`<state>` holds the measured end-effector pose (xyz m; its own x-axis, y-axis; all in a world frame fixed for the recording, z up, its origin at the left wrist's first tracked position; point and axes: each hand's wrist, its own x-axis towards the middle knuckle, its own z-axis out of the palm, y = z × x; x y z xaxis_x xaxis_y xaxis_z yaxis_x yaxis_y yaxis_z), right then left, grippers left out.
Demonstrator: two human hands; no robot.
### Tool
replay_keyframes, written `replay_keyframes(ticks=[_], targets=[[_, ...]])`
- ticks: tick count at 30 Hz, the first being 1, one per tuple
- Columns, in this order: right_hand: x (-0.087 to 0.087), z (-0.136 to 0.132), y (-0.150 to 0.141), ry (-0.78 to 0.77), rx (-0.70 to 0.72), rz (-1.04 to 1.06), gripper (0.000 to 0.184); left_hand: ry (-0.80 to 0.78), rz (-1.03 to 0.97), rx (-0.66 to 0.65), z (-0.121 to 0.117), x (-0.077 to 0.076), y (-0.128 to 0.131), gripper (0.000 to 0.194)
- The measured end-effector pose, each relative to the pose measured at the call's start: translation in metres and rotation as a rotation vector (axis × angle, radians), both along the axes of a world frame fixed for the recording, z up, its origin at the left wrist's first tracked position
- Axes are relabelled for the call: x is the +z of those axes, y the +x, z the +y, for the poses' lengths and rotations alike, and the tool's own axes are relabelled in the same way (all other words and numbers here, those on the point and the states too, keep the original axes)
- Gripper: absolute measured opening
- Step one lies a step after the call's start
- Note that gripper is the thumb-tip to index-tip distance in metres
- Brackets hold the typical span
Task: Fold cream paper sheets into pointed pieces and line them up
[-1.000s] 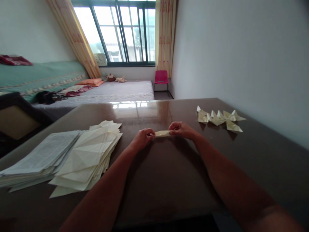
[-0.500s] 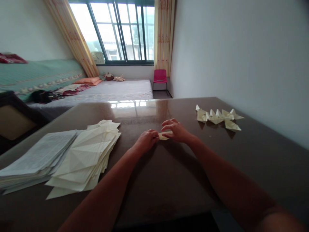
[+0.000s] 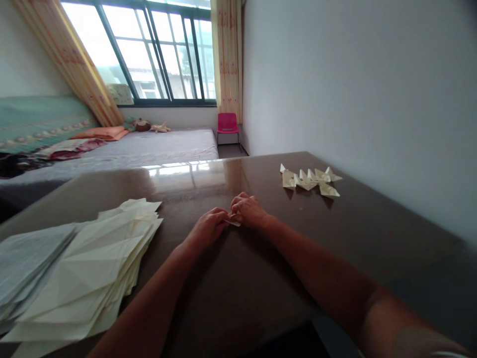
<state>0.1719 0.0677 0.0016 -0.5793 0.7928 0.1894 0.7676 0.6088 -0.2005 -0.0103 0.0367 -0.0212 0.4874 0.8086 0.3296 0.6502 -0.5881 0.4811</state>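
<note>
Between my hands, low over the middle of the brown table, is a small folded piece of cream paper (image 3: 233, 223), mostly covered by fingers. My left hand (image 3: 211, 224) pinches its left end. On the opposite side, my right hand (image 3: 247, 210) has its fingers curled closed on the paper. Farther right stand several folded paper pieces (image 3: 306, 183) with pointed tips, grouped close together. To the left lies a stack of creased cream paper sheets (image 3: 93, 258), partly overlapping a pile of greyish paper (image 3: 33, 256).
The glossy brown table (image 3: 179, 194) reaches toward a bed (image 3: 167, 144) with orange pillows (image 3: 102, 133) at its left. A pink chair (image 3: 227, 124) stands beyond the far edge. Along the right side runs a white wall (image 3: 354, 89).
The view has turned to the right, so everything sits farther left. My right hand's fingers, lifted and spread before, are now curled down on the folded paper, and less of it shows.
</note>
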Motion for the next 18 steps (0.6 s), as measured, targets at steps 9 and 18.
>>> replay_keyframes(ticks=[9, 18], targets=[[-0.016, 0.026, 0.018, -0.152, 0.097, 0.125, 0.014, -0.005, -0.027, 0.035, 0.004, -0.001, 0.001, 0.027], [0.025, 0.054, 0.041, -0.038, -0.35, 0.082, 0.024, 0.11, -0.152, 0.219, 0.013, -0.014, -0.002, 0.043]])
